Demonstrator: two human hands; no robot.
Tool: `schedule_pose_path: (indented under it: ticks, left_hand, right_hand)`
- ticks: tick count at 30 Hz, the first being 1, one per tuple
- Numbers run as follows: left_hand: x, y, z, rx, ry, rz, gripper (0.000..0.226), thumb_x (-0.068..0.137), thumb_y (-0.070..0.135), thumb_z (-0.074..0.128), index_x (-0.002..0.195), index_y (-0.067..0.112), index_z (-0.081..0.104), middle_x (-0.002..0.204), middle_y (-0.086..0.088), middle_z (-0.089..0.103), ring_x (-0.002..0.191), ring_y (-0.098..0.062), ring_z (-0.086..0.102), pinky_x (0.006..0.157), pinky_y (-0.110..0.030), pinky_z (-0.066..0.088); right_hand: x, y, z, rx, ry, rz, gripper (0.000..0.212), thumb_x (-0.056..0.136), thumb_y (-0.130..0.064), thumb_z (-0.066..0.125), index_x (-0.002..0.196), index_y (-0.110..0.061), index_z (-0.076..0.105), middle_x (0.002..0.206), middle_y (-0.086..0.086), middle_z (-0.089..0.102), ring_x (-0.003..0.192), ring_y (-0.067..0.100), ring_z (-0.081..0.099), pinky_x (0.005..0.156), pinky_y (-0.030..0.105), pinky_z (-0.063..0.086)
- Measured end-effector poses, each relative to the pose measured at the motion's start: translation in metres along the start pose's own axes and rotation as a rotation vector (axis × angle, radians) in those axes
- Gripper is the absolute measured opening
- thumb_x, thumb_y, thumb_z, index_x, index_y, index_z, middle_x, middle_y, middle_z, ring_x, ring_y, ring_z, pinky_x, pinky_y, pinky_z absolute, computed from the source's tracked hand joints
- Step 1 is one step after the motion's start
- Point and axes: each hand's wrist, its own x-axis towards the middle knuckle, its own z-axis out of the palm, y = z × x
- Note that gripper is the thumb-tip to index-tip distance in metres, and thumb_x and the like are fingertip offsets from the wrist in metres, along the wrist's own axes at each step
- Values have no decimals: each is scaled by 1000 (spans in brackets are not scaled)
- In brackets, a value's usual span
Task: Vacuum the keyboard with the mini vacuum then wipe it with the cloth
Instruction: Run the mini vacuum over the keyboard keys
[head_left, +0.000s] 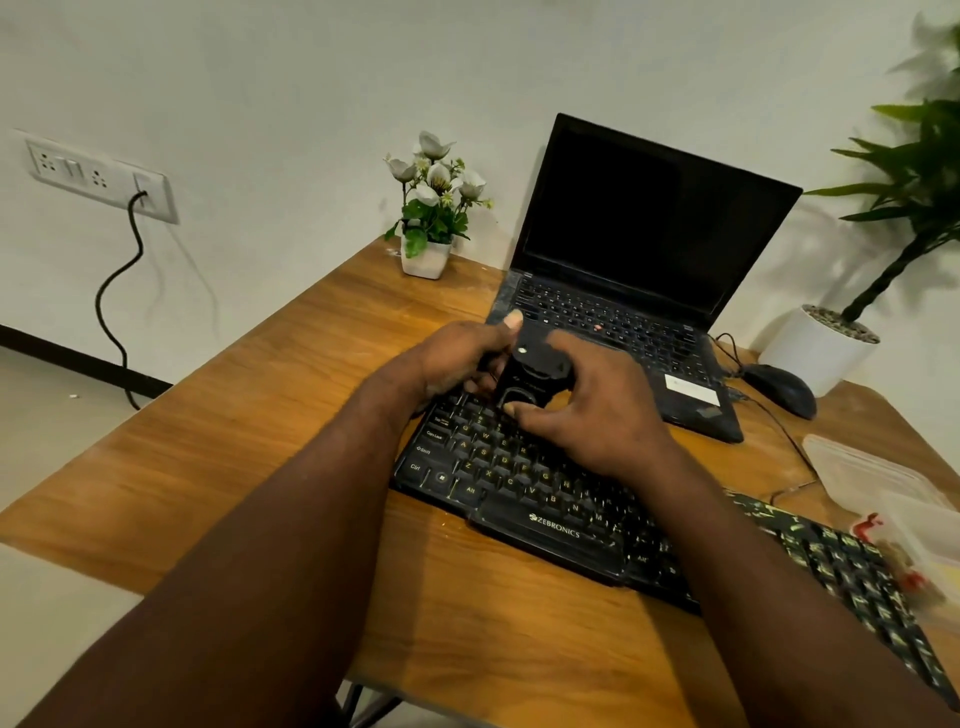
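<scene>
A black Zebronics keyboard lies slantwise on the wooden desk. Over its upper left keys I hold a small black mini vacuum with both hands. My left hand grips its left side, thumb raised at the top. My right hand curls round its right side, with the thumb under the front end and a finger over the top. The vacuum's lower end sits at the number row. No cloth is visible.
An open black laptop stands just behind the keyboard. A wired mouse and a white plant pot are at the right. Clear plastic containers sit by the keyboard's right end. A small flower pot stands at the back.
</scene>
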Motion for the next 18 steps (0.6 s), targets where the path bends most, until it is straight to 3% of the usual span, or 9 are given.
schedule_pose_path:
  ticks: [1,3,5,8,11,13,18]
  left_hand:
    - [0,-1,-2,-37,42,-5,53,107,54,42,94,11,69,75,-5,59,60,-12,50,57,-23,40]
    - [1,-2,-4,-145,88,-13,58,102,63,45,80,20,76,87,-15,69,75,-22,60,74,-31,47]
    - [1,-2,-5,-191,112,-19,60,101,64,48,66,25,76,92,-13,76,83,-19,66,86,-38,50]
    - [1,1,0,-113,83,-1,63,105,61,38,71,20,72,77,-6,67,69,-15,62,71,-31,47]
    - [3,-1,1,8,-19,-3,70,105,62,24,92,11,71,74,-5,66,58,-10,61,56,-20,46]
    - [6,-2,0,67,-73,1,79,102,64,22,104,5,75,83,-10,75,61,-12,68,55,-17,48]
    - [8,-2,2,119,-88,-3,80,106,61,21,111,2,75,87,-12,77,63,-11,70,56,-16,47]
  right_hand:
    - [4,-5,4,10,-9,-14,46,74,-41,88,111,-35,62,95,-17,68,81,3,63,67,17,41]
    - [9,-15,13,36,-28,-42,52,75,-41,88,119,-33,63,99,-16,69,80,3,65,70,20,47]
    - [11,-22,20,57,-35,-68,56,75,-38,88,124,-33,62,101,-14,71,84,3,67,75,23,55]
    - [6,-13,15,103,-57,-48,45,76,-34,89,107,-39,58,91,-17,69,76,1,67,66,16,52]
    - [-12,12,-4,90,-59,23,43,73,-40,88,104,-32,60,94,-13,71,79,6,69,68,32,59]
    - [-27,28,-21,90,-65,87,44,72,-38,89,107,-34,62,96,-13,73,81,7,71,73,40,62]
    - [-51,48,-50,102,-80,191,45,72,-30,91,106,-38,62,97,-17,73,90,-1,68,83,37,61]
